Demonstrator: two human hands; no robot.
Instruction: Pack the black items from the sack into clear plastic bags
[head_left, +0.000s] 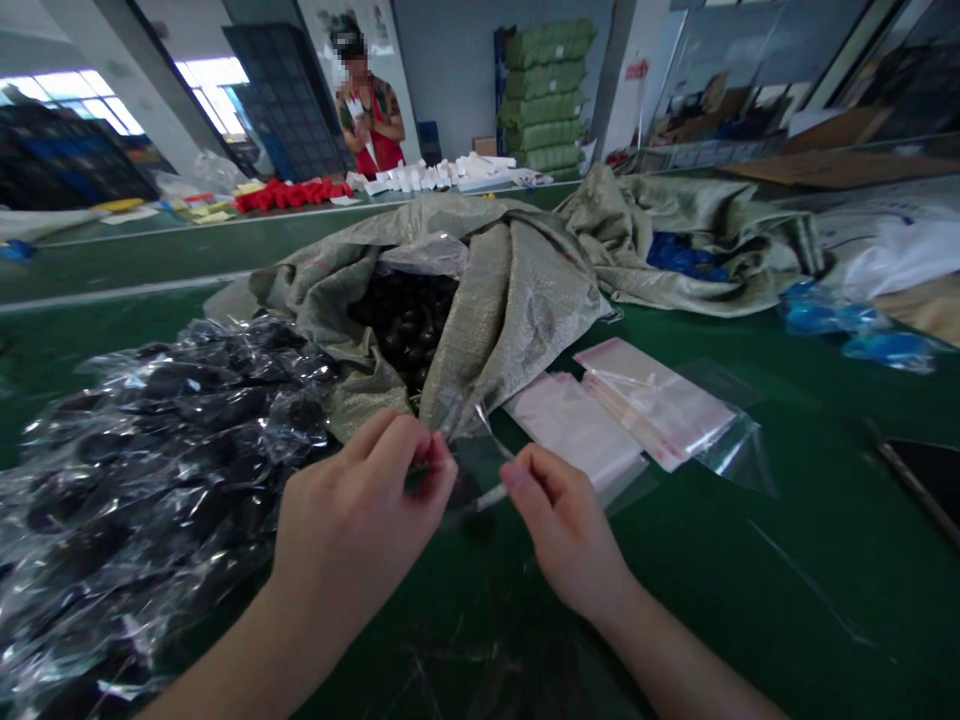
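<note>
Between my two hands a clear plastic bag (480, 455) is stretched, with a dark item showing low in it, blurred. My left hand (367, 500) pinches one side of the bag between thumb and fingers. On the other side, my right hand (559, 520) grips the bag's edge with thumb and bent fingers. Just beyond them lies a woven sack (517, 300), its mouth open on many shiny black rounded pieces (412, 325). Stacks of flat clear bags (652, 400) lie beyond my right hand. Left of my left hand spreads a heap of bagged black items (165, 450).
A second woven sack (697, 240) holds blue pieces, with blue bagged items (855, 320) beside it. A dark flat device (926, 470) lies at the right edge. Across the tables stands a co-worker (375, 120), near red items (292, 195) and white pieces (442, 176).
</note>
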